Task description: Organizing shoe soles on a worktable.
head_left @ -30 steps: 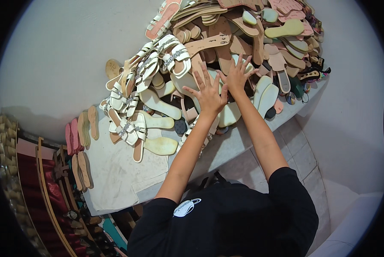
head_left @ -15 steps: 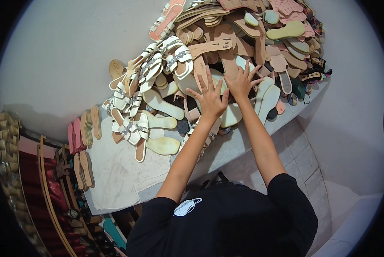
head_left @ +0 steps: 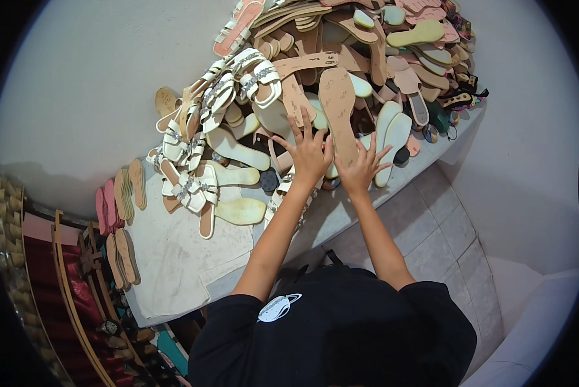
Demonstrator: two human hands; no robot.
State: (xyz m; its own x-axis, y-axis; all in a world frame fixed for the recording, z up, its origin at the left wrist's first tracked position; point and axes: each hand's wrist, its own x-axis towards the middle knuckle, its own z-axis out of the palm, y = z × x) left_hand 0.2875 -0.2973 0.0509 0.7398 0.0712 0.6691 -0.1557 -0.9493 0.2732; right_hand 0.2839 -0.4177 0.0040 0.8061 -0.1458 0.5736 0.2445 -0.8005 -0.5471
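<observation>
A long tan insole (head_left: 336,97) lies on top of the pile, pointing toward me. My right hand (head_left: 360,169) rests on its near end with the fingers spread. Close beside it, my left hand (head_left: 310,155) is open too, its fingertips over the lower end of another tan insole (head_left: 296,100). Cream-coloured soles (head_left: 394,138) lie just right of my right hand. White strappy sandals (head_left: 257,77) with silvery trim are heaped to the left of my hands. What lies beneath my palms is hidden.
The grey-white table (head_left: 173,271) carries more insoles and pink pieces (head_left: 421,9) at the back. Several pink and tan insoles (head_left: 123,251) stand along its left edge. A wooden rack (head_left: 70,277) is at the far left; walls stand behind and right.
Both hands have drawn back toward me. The long tan insole under my right hand has slid nearer and now shows more of its length. The whole view has shifted slightly.
</observation>
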